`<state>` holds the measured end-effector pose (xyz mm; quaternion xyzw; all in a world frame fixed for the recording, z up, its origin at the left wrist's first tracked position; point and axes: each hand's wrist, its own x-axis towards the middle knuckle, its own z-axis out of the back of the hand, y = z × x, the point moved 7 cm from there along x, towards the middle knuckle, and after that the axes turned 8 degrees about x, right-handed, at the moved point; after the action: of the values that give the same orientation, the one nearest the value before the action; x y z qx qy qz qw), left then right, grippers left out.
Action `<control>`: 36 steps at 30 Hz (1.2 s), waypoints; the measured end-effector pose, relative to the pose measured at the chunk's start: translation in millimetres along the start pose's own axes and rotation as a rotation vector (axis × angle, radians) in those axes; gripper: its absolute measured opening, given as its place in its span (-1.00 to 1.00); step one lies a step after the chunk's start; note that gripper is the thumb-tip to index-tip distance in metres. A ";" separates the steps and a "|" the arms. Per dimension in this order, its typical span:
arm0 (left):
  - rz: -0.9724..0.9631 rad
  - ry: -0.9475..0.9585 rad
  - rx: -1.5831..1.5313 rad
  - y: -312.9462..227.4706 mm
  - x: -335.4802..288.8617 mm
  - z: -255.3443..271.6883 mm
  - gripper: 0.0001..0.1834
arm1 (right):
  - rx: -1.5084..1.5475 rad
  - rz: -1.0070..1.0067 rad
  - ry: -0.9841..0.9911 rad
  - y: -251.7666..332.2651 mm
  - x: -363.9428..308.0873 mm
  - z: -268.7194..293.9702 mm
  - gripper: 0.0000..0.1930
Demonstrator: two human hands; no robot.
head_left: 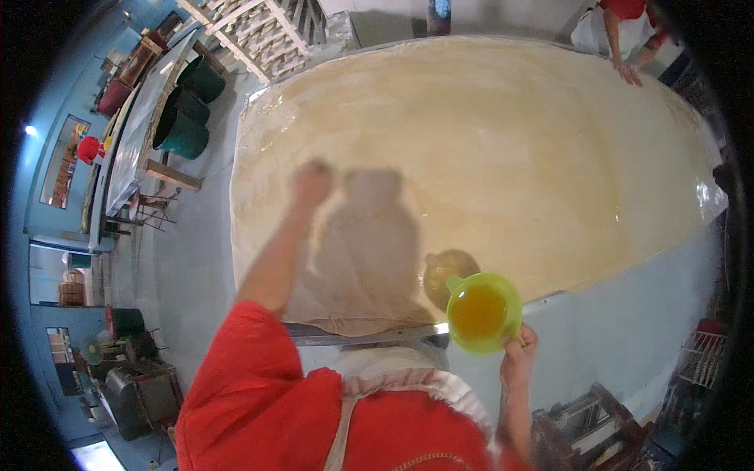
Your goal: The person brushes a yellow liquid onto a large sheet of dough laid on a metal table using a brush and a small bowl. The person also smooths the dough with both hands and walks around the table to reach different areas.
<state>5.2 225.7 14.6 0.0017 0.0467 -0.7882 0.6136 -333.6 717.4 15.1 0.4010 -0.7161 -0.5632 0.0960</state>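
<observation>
A huge thin sheet of dough (487, 141) covers a wide table, its surface glossy and streaked with yellow in places. Over its left part, my left hand (312, 184) is smeared by motion, so its fingers and anything in them cannot be made out. My right hand (518, 353) grips the handle of a lime-green plastic jug (514, 302) just past the table's near edge. Inside the jug is an orange-yellow liquid (477, 312). The jug's spout points up and left, and its round shadow falls on the dough.
At the far right another person's hand (627, 74) rests on the dough's edge. Green bins (182, 133) stand by a long bench (141, 149) on the left. A slatted wooden rack (255, 35) is behind the far left corner. Dark metal equipment (593, 428) sits at lower right.
</observation>
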 end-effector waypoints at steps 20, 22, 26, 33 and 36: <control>0.228 -0.023 0.148 119.4 -192.3 -22.0 -0.55 | -0.019 0.014 0.045 1.9 -96.3 117.4 -0.64; 0.037 -0.099 -0.069 4.4 -206.1 -41.4 -0.55 | -0.069 0.037 0.027 1.5 -108.6 125.1 -0.62; -0.556 -0.238 -0.308 -205.8 -268.0 -71.4 -0.85 | -0.052 0.013 0.040 -8.2 -128.5 120.2 -0.60; -0.210 0.257 -0.960 -66.8 -302.6 -77.1 -0.96 | -0.170 0.046 0.121 -39.7 -174.9 65.6 -0.63; 0.111 -0.008 -0.843 104.2 -327.9 -54.4 -0.88 | -0.215 0.088 0.169 -60.7 -202.2 28.5 -0.65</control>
<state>184.1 521.7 -27.3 -0.2497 0.3623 -0.6659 0.6024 -188.6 873.5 15.1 0.4027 -0.6578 -0.5962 0.2230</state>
